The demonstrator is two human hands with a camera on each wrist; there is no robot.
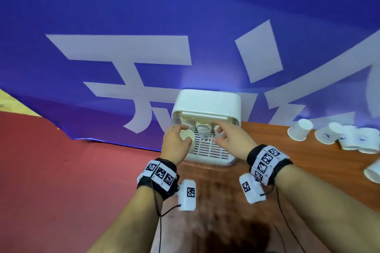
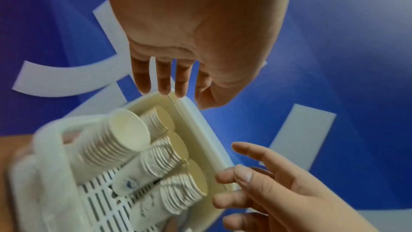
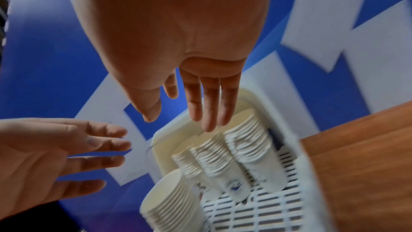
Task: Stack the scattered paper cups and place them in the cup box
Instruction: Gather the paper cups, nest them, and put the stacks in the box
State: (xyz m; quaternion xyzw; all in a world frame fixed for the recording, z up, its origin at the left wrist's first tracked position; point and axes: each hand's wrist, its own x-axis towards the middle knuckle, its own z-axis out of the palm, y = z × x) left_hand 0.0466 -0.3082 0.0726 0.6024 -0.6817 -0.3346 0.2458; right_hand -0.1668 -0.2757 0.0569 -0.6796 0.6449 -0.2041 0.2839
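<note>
The white cup box point(image 1: 207, 98) stands on the wooden table point(image 1: 308, 162) with its front open. Several stacks of paper cups point(image 1: 202, 129) lie inside on its slatted floor point(image 1: 207, 148). One more stack point(image 1: 186, 136) leans at the box's left side, close to my left hand point(image 1: 181, 129). The left wrist view shows the left hand point(image 2: 169, 85) with straight fingers just above the box rim point(image 2: 200, 130), holding nothing. My right hand point(image 1: 218, 133) hovers at the box's right front. In the right wrist view its fingers point(image 3: 207, 112) are straight above the stacks point(image 3: 223, 158), also empty.
Loose paper cups point(image 1: 300, 132) lie on their sides at the table's right, several in a row point(image 1: 357, 139) and one at the right edge point(image 1: 372, 172). A blue banner point(image 1: 185, 26) hangs right behind the box. Red floor point(image 1: 61, 170) lies left of the table.
</note>
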